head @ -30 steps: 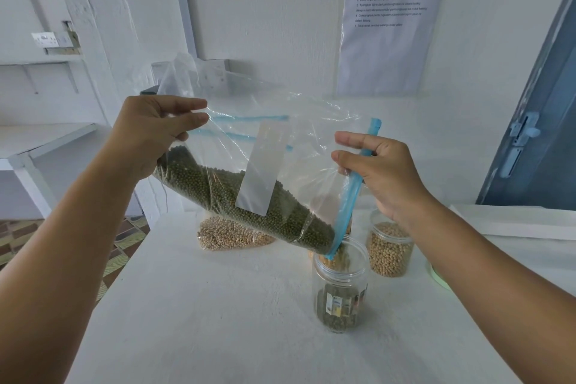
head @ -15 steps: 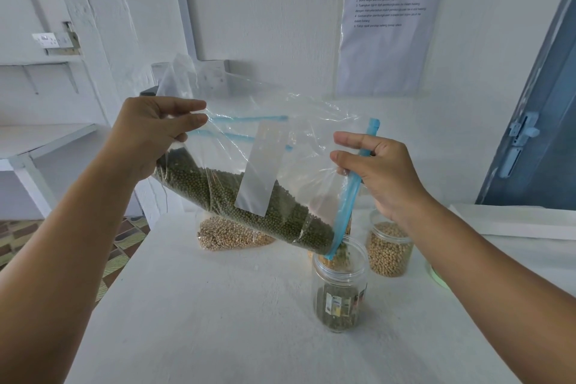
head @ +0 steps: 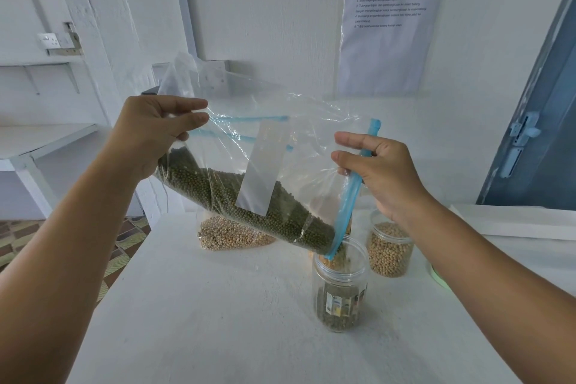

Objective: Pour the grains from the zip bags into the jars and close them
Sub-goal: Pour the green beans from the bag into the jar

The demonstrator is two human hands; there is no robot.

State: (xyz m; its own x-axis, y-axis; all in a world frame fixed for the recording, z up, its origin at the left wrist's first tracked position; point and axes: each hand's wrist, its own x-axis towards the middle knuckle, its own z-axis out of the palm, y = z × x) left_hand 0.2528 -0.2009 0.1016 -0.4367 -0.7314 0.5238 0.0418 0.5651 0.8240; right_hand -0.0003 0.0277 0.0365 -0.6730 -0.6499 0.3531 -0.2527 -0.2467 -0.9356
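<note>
1. The left hand [head: 149,131] pinches the zip bag [head: 265,165] of green grains at its raised bottom corner.
2. The right hand [head: 383,171] grips the blue zip edge, whose low end dips into the open jar [head: 341,287] on the table [head: 218,321].
3. Falling grains are blurred, probably still pouring.

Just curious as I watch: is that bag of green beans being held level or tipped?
Tipped. The zip bag slopes down from the left hand to its blue mouth over the open jar.
</note>
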